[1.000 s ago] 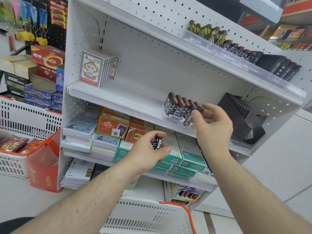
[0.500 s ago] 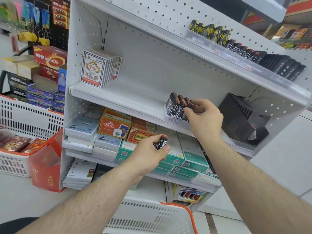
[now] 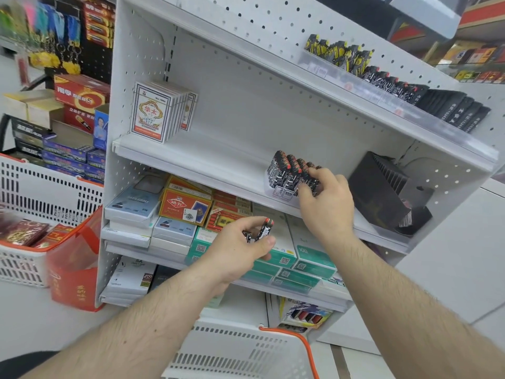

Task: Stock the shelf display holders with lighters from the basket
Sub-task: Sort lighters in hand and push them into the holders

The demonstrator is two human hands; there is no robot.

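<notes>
A row of black-and-white patterned lighters with red tops stands in a clear holder on the middle shelf. My right hand is at the right end of that row, fingers curled round the last lighters. My left hand is lower, in front of the shelf below, pinching one or two lighters of the same pattern between thumb and fingers. A white basket with an orange handle is below my arms at the frame's bottom.
A black empty display holder sits right of the lighter row. The top shelf carries more lighters. Card packs stand at the middle shelf's left. Boxed goods fill the lower shelves. Another white basket is at left.
My right hand moved left and in onto the right end of the lighter row, now covering it. My left hand stayed about where it was, still holding its lighters.
</notes>
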